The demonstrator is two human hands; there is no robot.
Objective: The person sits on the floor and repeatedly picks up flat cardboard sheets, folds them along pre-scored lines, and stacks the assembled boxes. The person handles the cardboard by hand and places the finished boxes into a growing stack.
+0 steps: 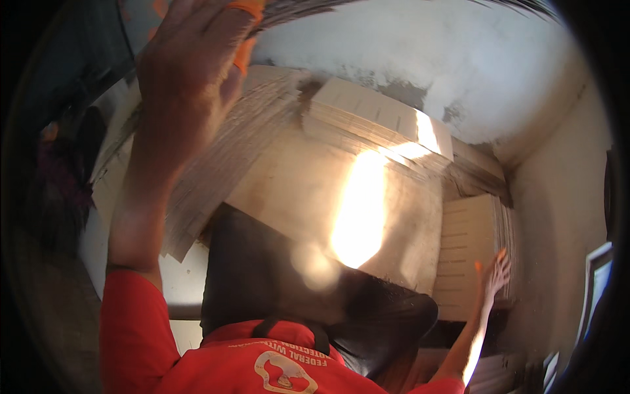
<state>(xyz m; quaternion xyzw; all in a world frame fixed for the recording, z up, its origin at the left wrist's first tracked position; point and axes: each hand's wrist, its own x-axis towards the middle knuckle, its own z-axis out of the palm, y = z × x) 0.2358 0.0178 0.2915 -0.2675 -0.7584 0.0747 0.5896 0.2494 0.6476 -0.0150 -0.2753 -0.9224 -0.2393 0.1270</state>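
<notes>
My left hand (190, 65) is raised at the upper left, seen from the back, with orange covers on its fingertips. Its fingers curl over the upper edge of a fanned stack of flat cardboard sheets (216, 171) that leans across the middle. A large flat cardboard sheet (295, 190) lies behind it with a bright glare patch. My right hand (495, 272) reaches to the right with fingers spread, also orange-tipped, and rests against the side of another stack of pale cardboard sheets (466, 243).
More stacked cardboard (380, 118) lies at the back, near a pale stained wall (459, 59). A black mass (262, 282) sits just below the sheets, in front of my red shirt (216, 361). A screen edge (597, 276) shows at the far right.
</notes>
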